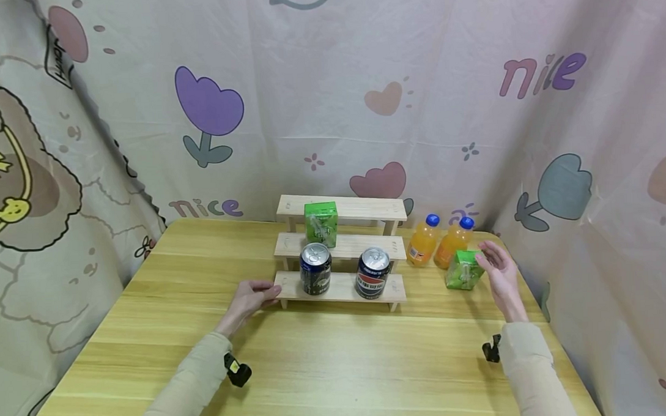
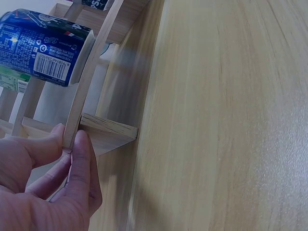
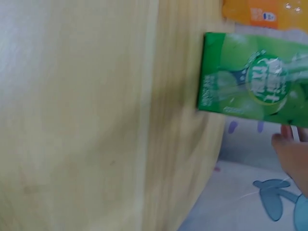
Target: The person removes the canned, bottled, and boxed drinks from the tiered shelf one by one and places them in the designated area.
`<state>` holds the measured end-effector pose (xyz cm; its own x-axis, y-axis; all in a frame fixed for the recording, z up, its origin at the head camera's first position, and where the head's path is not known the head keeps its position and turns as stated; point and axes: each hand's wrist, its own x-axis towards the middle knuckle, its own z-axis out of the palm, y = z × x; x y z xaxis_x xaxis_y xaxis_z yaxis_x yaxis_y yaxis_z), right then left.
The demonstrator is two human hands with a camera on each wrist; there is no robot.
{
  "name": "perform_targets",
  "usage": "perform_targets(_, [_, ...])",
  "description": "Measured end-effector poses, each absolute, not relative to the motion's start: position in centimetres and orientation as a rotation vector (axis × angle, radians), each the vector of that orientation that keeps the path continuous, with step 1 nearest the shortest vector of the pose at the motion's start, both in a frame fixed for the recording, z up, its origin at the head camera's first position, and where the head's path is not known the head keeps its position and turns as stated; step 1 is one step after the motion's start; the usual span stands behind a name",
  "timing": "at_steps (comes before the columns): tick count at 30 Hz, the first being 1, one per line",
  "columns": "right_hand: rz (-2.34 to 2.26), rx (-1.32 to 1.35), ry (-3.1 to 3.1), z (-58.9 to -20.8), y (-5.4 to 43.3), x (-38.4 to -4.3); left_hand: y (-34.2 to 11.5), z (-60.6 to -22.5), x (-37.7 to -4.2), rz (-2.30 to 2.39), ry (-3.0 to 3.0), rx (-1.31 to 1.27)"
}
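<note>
In the right wrist view, blur is softening the lettering on the near green carton (image 3: 260, 79), the right edge is cutting off both it and my right grip (image 3: 294, 156), and the top edge is cropping an orange bottle (image 3: 264, 12). In the left wrist view, my left grip (image 2: 53, 178) and the wooden shelf (image 2: 108, 136) are running out of frame, while a blue can (image 2: 43, 45) is hiding most of the second green carton (image 2: 12, 81). From my head, the near green carton is covering part of the right-hand orange bottle (image 1: 453, 239), and I am finding the cans' fine print too small to read.
</note>
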<state>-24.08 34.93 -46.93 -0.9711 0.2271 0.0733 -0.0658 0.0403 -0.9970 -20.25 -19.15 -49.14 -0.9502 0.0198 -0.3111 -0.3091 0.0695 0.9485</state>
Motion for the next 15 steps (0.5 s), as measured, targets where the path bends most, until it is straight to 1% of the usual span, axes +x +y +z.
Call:
perform_targets(4, [1.927, -0.262, -2.064, -46.0, 33.9, -24.3, -19.1, -49.2, -20.2, 1.96, 2.117, -0.296])
perform_targets(6, [1.884, -0.266, -2.049, -45.6, 33.4, -24.3, -19.1, -49.3, -20.3, 1.959, 2.117, -0.3])
perform_targets(15, [1.866, -0.149, -1.923, -43.2, 30.8, -24.1, -19.1, -49.2, -20.3, 1.977, 2.102, -0.302])
